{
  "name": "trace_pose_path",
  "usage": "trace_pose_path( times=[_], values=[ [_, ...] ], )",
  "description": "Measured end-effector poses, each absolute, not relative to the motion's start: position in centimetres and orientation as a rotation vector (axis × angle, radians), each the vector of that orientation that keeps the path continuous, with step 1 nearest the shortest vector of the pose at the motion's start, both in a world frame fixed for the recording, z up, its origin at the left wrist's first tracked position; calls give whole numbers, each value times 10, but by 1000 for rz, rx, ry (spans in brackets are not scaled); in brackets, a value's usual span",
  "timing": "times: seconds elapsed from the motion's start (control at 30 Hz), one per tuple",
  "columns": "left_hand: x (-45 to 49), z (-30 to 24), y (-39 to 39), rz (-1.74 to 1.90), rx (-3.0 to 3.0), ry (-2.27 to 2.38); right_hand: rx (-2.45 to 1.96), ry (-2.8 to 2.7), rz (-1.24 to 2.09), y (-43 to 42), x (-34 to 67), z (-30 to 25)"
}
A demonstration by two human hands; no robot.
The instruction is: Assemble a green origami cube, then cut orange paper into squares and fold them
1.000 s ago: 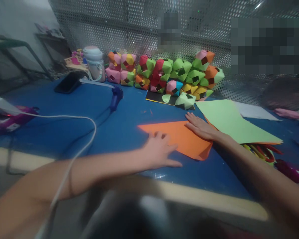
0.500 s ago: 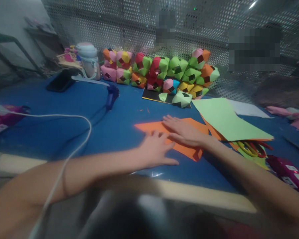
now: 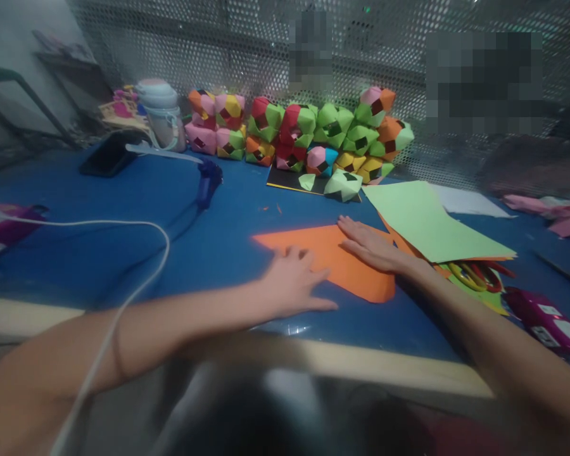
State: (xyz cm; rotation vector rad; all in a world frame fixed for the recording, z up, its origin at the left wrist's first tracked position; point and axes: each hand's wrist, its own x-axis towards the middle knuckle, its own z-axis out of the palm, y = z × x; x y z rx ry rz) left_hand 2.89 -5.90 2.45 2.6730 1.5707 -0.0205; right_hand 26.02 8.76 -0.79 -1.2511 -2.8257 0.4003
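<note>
A folded sheet of orange paper (image 3: 356, 278) lies flat on the blue tabletop, its sharp corner pointing left. My left hand (image 3: 294, 285) rests on the paper's near left edge, fingers spread and thumb stretched to the right over the table. Across the paper's upper right part lies my right hand (image 3: 368, 244), flat with fingers extended. Neither hand grips anything. Part of the paper is hidden under both hands.
Folded paper balls (image 3: 332, 126) stand stacked along the back. Green sheets (image 3: 437, 221) and scissors (image 3: 475, 277) lie to the right. A blue glue gun (image 3: 209, 183), a white cable (image 3: 164, 253), a phone (image 3: 107, 154) and a bottle (image 3: 161, 114) are on the left.
My right hand has slid right across the orange paper, away from my left hand, and more of the paper's middle shows. My left hand stays in nearly the same place. The view has shifted slightly.
</note>
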Motion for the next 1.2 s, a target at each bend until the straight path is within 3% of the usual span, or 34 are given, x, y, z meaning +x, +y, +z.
trace_pose_path(
  times=[0.33,0.57,0.63,0.87,1.03,1.2],
  values=[
    [26,25,-58,8,2668,1573,-1288,-2709,-93,104,272,7],
    [20,36,-47,181,2663,1618,-1349,-2459,366,100,288,28],
    [17,39,-43,308,2704,1674,-1261,-2386,364,90,286,37],
    [8,45,-43,1118,2702,1570,-705,-2265,-276,29,250,64],
    [5,50,-47,1107,2777,1462,-472,-2243,-603,-6,229,72],
    [2,52,-40,1242,2723,1285,-409,-2219,-649,-19,231,73]
  ],
)
